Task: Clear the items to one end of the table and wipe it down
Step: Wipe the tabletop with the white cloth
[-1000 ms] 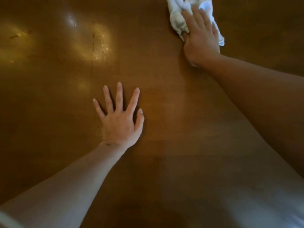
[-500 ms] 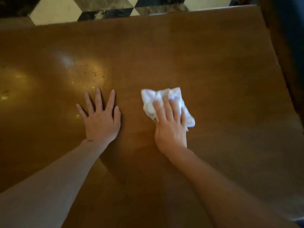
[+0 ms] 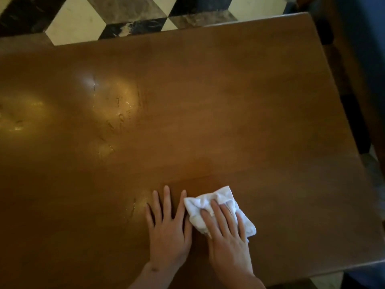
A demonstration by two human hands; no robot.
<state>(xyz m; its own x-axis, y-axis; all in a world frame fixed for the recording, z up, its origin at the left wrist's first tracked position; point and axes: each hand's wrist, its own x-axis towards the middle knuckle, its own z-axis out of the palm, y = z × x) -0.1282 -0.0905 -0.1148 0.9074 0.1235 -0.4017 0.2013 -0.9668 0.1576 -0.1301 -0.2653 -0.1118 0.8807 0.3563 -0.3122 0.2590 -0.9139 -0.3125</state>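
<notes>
Down near the front edge of the glossy brown wooden worktop (image 3: 229, 101), the crumpled white cloth (image 3: 210, 209) got dragged back w/ right hand (image 3: 229, 243), fingers straight, pressing it. Left hand (image 3: 168, 232) flat, fingers spread. Streaks further left prob still need wiping.

Dining room, likely: polished wooden table (image 3: 229, 101), patterned marble floor (image 3: 83, 19).

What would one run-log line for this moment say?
step: wiping | right hand: pressing white cloth flat | left hand: flat on table | smears: left side
</notes>
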